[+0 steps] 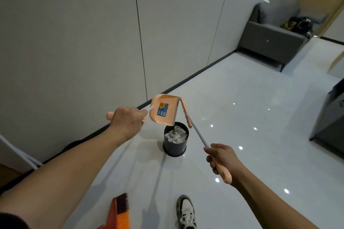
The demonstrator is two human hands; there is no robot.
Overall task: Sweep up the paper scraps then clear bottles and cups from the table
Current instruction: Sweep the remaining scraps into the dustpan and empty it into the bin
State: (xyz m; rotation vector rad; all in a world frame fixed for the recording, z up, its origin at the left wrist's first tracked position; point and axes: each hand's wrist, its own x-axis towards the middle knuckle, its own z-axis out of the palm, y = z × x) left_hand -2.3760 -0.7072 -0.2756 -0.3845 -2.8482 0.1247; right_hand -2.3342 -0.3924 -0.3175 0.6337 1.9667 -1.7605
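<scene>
Here, left of centre in the frame, the left hand (126, 119) has its fingers wrapped around the dustpan (164, 110) handle, tipping the pan so it empties into the black bin (175, 146) just below, where the paper scraps (176, 134) lie heaped. At lower right, the right hand (221, 160) grips the brush (186, 112), its head against the pan's lip, likely to rake scraps out.

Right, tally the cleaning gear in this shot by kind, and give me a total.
Peach plastic dustpan, tipped over the bin in the left hand: 1
Peach small brush on a white handle, in the right hand: 1
Orange broom with dark bristles, at the bottom edge: 1
Round black waste bin holding paper scraps: 1
Total: 4
</scene>
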